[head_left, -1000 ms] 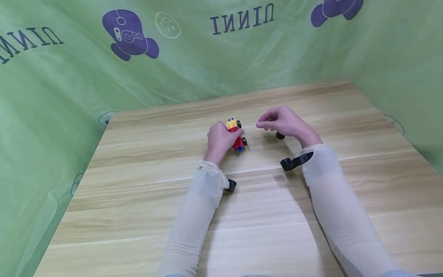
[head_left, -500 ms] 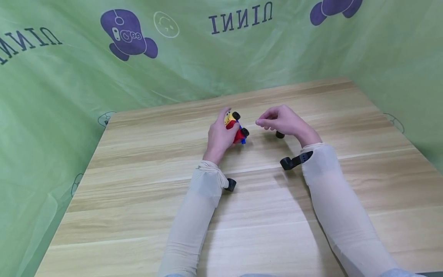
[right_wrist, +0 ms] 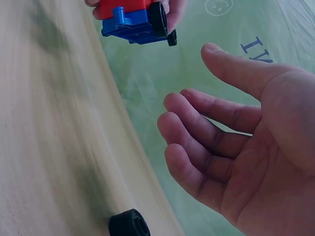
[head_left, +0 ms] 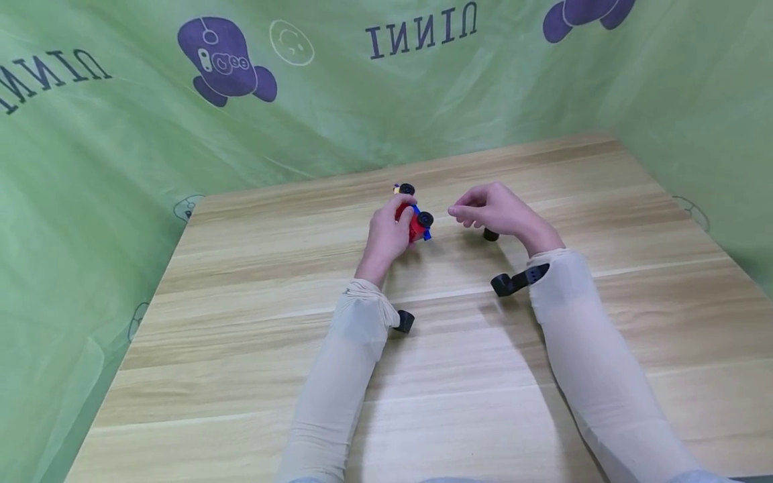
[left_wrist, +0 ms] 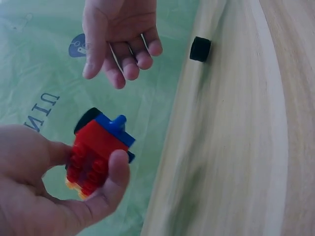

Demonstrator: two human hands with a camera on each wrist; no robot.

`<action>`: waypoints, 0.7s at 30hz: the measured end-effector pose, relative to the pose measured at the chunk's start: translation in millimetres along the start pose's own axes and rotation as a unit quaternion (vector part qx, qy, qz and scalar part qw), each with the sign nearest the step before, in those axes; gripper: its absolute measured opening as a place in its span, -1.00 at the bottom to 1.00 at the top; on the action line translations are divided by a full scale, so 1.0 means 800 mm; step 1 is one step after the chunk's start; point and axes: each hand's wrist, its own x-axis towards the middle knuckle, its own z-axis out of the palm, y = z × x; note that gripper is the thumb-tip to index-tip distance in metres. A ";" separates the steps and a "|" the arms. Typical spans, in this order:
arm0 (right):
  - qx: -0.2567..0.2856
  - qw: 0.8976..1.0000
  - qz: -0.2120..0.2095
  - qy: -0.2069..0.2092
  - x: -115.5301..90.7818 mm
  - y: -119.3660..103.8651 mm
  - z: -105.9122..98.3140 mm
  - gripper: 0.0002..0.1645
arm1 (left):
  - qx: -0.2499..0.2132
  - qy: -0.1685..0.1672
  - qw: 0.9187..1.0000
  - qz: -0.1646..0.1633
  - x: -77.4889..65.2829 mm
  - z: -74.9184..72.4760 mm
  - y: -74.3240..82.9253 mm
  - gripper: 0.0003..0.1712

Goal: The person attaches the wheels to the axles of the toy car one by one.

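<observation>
My left hand [head_left: 384, 236] grips a toy brick car [head_left: 417, 231] by its red middle, thumb on one side and fingers on the other. In the left wrist view, the car [left_wrist: 98, 140] shows red studded bricks, a blue base with a peg, black wheels and a bit of yellow. It is tilted, its blue underside turned towards the right hand in the right wrist view. My right hand [right_wrist: 266, 132] holds nothing; its fingers are loosely bent and its palm faces the car, a short gap away. A loose black wheel [right_wrist: 127, 223] lies on the table below it.
The wood-grain table [head_left: 241, 322] runs back to a green printed curtain [head_left: 362, 114], which also hangs at both sides. Black camera mounts [head_left: 510, 283] stick out from the sleeved wrists, low over the tabletop.
My left hand has lifted the car and turned it over onto its side, bringing the wheels and blue base up towards the right. The right hand has hardly moved.
</observation>
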 end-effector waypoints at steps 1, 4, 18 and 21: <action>0.001 1.000 -0.001 0.000 -0.001 -0.001 -0.001 -0.51 | -0.034 -0.004 0.999 -0.008 0.000 0.001 0.000 -0.71; -0.001 1.000 -0.002 0.003 -0.003 -0.002 -0.003 -0.51 | -0.135 -0.002 0.990 -0.032 0.002 0.002 0.002 -0.71; -0.001 1.000 0.010 0.017 -0.004 0.001 -0.009 -0.50 | -0.207 -0.013 0.978 0.010 -0.001 -0.005 0.010 -0.06; -0.005 1.000 0.015 0.016 -0.004 0.000 -0.009 -0.49 | -0.247 -0.012 0.969 0.018 -0.001 -0.006 0.011 0.00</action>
